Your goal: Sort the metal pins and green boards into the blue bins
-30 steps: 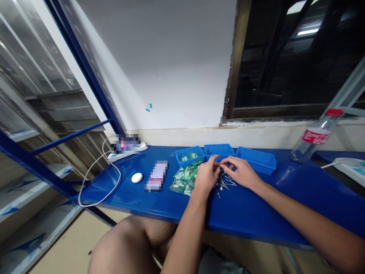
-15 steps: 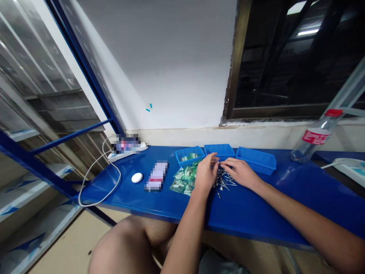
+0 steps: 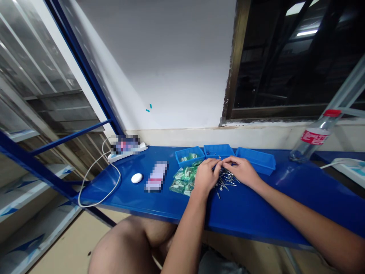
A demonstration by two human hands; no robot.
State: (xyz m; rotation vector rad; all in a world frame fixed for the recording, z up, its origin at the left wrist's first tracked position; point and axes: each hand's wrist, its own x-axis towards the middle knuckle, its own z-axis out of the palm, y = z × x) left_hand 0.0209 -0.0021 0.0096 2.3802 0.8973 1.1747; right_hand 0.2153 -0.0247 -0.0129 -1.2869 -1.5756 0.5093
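Note:
My left hand [image 3: 207, 174] and my right hand [image 3: 242, 170] meet fingertip to fingertip over a loose pile of blind rivets [image 3: 228, 179]. Both are closed in a pinch. Between them a small shiny rivet head [image 3: 219, 157] pokes up; the rest of that piece is hidden by my fingers. Left of the pile, partly under my left wrist, lie several clear green-tinted packets [image 3: 182, 182] with small white pieces inside. Just beyond my hands is the middle blue bin [image 3: 218, 150], with a few thin metal bits in it.
A left blue bin [image 3: 182, 161] holds packets; a right blue bin [image 3: 259, 163] stands beyond my right wrist. On the blue table [image 3: 256, 220] are a white oval object [image 3: 137, 178], a blurred-out phone-shaped item [image 3: 157, 177], a power strip [image 3: 128, 151] with cable, and a bottle [image 3: 310, 140].
My left fingers have curled in and lowered, and my right hand has shifted slightly so the fingertips meet more closely. A shiny rivet head now shows above them.

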